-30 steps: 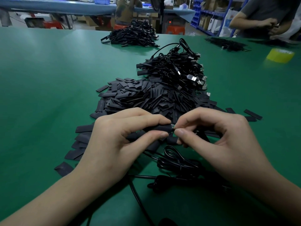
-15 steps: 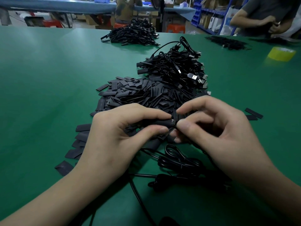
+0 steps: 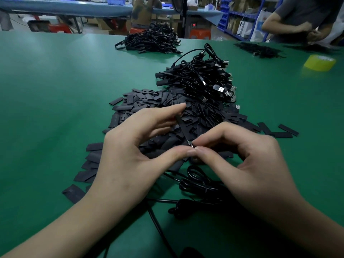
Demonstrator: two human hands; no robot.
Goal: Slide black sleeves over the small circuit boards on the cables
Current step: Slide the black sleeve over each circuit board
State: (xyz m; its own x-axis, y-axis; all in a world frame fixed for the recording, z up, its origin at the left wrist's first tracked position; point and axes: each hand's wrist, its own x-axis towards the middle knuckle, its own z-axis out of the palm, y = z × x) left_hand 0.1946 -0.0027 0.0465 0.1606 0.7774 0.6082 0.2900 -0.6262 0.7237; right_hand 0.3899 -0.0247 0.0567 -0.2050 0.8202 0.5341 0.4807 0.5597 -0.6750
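Sleeve [image 3: 182, 127] meeting board [image 3: 189, 143], pinched between hands [image 3: 134, 157] [image 3: 247, 164]

Right hand [image 3: 247, 164] is covering most of the small circuit board [image 3: 189, 143]; left hand [image 3: 134, 151] is hiding part of the black sleeve [image 3: 181, 127]. Cable [image 3: 157, 226] is running off bottom edge.

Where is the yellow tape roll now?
In the head view, the yellow tape roll lies on the green table at the far right, beside a thin pile of black cables.

You worked in a factory assembly workshop: a long green-matted workbench [image 3: 55, 90] carried bulk heaps of USB cables [image 3: 201, 79] and black sleeves [image 3: 158, 103], with blue parts-bin shelving [image 3: 229, 14] and another worker [image 3: 305, 17] beyond.
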